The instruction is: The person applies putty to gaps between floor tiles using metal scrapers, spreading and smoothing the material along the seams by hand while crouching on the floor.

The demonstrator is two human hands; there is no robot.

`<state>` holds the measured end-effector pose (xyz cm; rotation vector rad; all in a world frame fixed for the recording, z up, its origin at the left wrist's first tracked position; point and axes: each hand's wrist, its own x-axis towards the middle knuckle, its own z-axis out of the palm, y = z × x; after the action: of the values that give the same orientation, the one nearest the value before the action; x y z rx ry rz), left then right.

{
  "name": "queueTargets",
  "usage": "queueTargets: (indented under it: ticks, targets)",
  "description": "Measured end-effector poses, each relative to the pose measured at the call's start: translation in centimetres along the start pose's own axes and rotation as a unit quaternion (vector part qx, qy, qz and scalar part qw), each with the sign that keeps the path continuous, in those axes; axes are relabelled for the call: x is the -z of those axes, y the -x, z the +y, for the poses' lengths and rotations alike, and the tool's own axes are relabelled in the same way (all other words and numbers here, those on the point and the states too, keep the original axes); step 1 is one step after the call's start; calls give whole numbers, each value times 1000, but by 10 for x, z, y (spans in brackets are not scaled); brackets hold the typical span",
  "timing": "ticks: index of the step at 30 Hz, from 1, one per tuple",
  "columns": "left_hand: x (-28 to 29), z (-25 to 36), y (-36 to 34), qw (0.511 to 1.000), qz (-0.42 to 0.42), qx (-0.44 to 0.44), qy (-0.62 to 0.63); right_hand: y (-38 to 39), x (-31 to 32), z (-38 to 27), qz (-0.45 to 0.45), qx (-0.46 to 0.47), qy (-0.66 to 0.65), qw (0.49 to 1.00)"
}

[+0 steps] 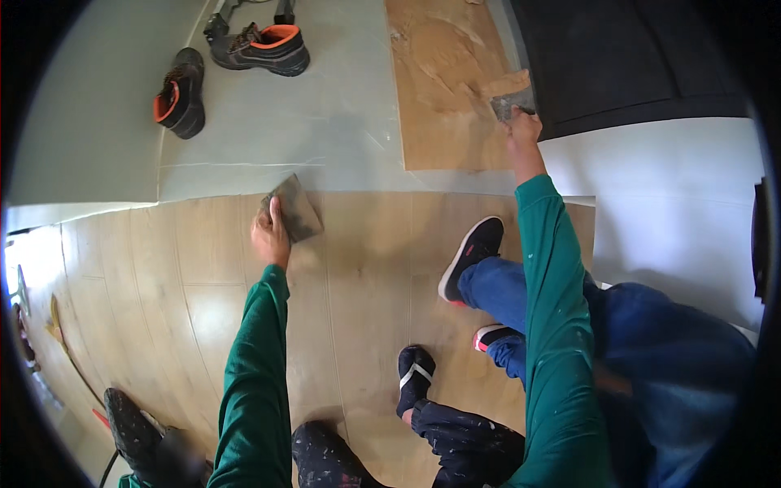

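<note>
My left hand point(271, 237) is closed on a flat, square, smeared metal scraper point(298, 213), thumb on top, just above the wooden floor near the edge of the grey surface. At the far right, my right hand point(525, 130) grips a putty knife point(506, 106), its handle mostly hidden by the fingers. Tan putty point(509, 84) clings to the blade's far edge. That blade is over the right side of a tan board point(455, 150), whose upper part carries a thick, uneven spread of putty point(443, 53). Whether the blade touches the board, I cannot tell.
Two black work shoes with orange linings point(281, 49) point(179, 93) are at the far left on the grey surface point(342, 122). A dark panel point(610, 65) borders the board. Another person's jeans-clad leg point(500, 283) and dark shoe point(473, 254) are beside my right arm. A sandalled foot point(415, 376) is below.
</note>
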<state>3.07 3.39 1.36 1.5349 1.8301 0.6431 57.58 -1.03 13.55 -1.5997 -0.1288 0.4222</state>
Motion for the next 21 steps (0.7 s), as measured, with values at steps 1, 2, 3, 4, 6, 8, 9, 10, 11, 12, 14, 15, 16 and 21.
queueTargets:
  ticks: [1, 2, 3, 4, 6, 8, 9, 10, 11, 12, 14, 15, 16, 21]
  targets:
    - [-2, -1, -6, 992, -25, 60, 107, 7, -3, -4, 2, 9, -12, 1000]
    - [-9, 2, -12, 977, -41, 72, 195, 12, -4, -11, 5, 19, -23, 1000]
    - [-16, 8, -15, 955, -56, 85, 280, 22, -9, -15, 6, 28, -24, 999]
    - [-23, 21, -19, 923, -73, 96, 365, 32, -14, -21, 6, 37, -24, 999]
    - [-34, 63, -30, 823, -137, 107, 541, 63, -36, -33, -2, 60, -9, 998]
    - [-34, 124, -31, 812, -181, 124, 541, 100, -43, -46, -38, 101, -64, 992]
    - [-37, 145, -42, 806, -195, 95, 551, 125, -50, -59, -62, 124, -95, 986]
    - [-35, 161, -55, 802, -205, 64, 557, 154, -65, -73, -77, 130, -117, 981]
    - [-32, 180, -53, 802, -219, 87, 549, 185, -70, -77, -84, 131, -134, 979]
    - [-26, 209, -45, 793, -242, 111, 548, 207, -65, -87, -85, 144, -142, 976]
    - [-4, 247, -30, 719, -316, 101, 611, 240, -42, -98, -133, 235, -50, 962]
    - [9, 257, -22, 680, -352, 96, 636, 260, -30, -101, -152, 276, -4, 949]
    - [24, 260, -16, 664, -382, 91, 636, 291, -28, -108, -165, 312, 14, 936]
    - [141, 261, 70, 577, -517, 80, 626, 422, 22, -160, -230, 602, 193, 740]
